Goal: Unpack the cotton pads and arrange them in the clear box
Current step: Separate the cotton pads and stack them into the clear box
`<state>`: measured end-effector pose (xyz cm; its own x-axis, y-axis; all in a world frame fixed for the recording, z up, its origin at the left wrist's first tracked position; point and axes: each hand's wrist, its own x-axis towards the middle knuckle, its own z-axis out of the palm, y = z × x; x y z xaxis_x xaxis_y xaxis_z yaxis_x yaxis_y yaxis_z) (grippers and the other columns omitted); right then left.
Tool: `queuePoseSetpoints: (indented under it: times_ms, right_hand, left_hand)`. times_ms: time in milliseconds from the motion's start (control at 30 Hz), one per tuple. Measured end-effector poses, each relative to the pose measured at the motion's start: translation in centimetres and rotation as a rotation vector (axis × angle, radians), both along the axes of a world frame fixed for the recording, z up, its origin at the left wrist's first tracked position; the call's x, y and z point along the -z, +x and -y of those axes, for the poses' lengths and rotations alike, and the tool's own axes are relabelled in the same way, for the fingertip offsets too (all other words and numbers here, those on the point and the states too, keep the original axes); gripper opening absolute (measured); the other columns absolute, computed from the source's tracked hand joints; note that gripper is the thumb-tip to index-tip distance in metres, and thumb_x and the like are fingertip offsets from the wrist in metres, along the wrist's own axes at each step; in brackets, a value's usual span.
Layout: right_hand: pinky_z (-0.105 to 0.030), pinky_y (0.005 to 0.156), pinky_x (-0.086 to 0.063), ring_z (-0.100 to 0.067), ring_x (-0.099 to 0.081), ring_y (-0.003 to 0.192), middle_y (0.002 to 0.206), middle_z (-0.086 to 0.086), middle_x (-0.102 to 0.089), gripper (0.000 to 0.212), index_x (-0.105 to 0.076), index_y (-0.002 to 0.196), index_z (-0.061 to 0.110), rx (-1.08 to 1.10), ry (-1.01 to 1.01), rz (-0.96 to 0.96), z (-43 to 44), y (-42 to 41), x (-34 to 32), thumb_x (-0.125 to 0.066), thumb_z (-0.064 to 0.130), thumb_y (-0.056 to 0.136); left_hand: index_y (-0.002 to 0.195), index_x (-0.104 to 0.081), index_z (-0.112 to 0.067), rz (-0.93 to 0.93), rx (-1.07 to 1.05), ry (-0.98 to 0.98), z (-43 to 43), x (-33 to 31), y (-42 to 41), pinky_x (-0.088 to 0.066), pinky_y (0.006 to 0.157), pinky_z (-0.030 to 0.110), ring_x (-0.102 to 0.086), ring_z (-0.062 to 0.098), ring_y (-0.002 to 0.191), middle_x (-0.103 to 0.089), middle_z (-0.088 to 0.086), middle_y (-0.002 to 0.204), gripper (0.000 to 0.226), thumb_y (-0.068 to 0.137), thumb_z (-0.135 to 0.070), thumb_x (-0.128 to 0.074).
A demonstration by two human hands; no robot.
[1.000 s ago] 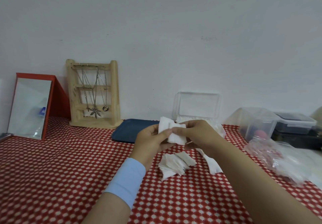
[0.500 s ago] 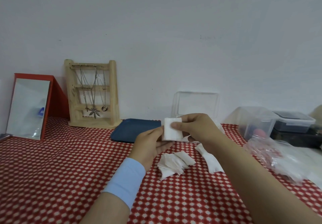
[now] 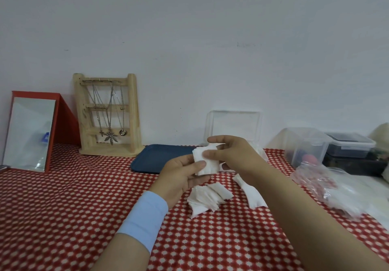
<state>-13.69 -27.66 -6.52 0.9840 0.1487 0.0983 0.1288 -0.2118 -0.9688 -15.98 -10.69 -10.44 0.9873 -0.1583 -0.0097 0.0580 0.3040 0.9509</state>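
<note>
Both hands on one stack of pads (image 3: 207, 165), held in the air above the table (image 3: 84, 207).
- Left hand (image 3: 181, 178) grips it from below-left: thumb across the front face, fingers curled behind.
- Right hand (image 3: 233, 155) pinches the top-right edge between thumb and forefinger.
- Stack looks squared up, long axis roughly upright, tilted slightly toward the left hand.

Key relation: the box (image 3: 233, 123) stands open straight beyond the right hand, just behind its knuckles. That hand hides the box's lower part, so can't tell how full it is. My read is that the next move is a short push away from the body. The right hand is nearer, so the left hand lets go first.

Below the hands, on the table:
- Loose pads (image 3: 208, 199) in a fanned heap just under the left hand's fingers.
- A strip (image 3: 251, 195) of more under the right wrist.
- Neither is boxed, so I'd call the task part done.

Bag (image 3: 320, 184) lies well right of the right forearm, out of the path.

Risk: the stack is soft and a one-hand pinch may let it fan out. The box's long side runs left-right, so turn the stack to match before lowering.
</note>
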Motion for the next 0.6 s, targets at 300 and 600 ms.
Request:
queuePoseSetpoints:
  times_ms: [300, 600]
  right_hand:
    - [-0.031, 0.098, -0.052, -0.016, -0.064, 0.110, 0.122, 0.005, -0.068, 0.039, -0.067, 0.127, 0.023, -0.132, -1.030, 0.183, 1.2, 0.7, 1.9, -0.070, 0.014, 0.089]
    - [-0.021, 0.063, -0.037, -0.010, -0.049, 0.072, 0.078, 0.009, -0.054, 0.012, -0.066, 0.086, 0.022, -0.228, -1.049, 0.116, 1.6, 1.2, 2.5, -0.077, 0.026, 0.084]
  left_hand:
    - [0.105, -0.071, -0.011, -0.062, -0.230, 0.020, -0.9, 1.2, 1.0, -0.062, 0.072, 0.027, -0.078, 0.019, 0.087, -0.077, 0.010, 0.105, 0.012, 0.095, -0.005, -0.067]
    - [0.105, -0.071, -0.009, -0.067, -0.230, -0.017, -0.6, 0.8, 0.7, -0.063, 0.072, 0.031, -0.075, 0.027, 0.099, -0.077, 0.013, 0.105, 0.012, 0.096, -0.015, -0.068]
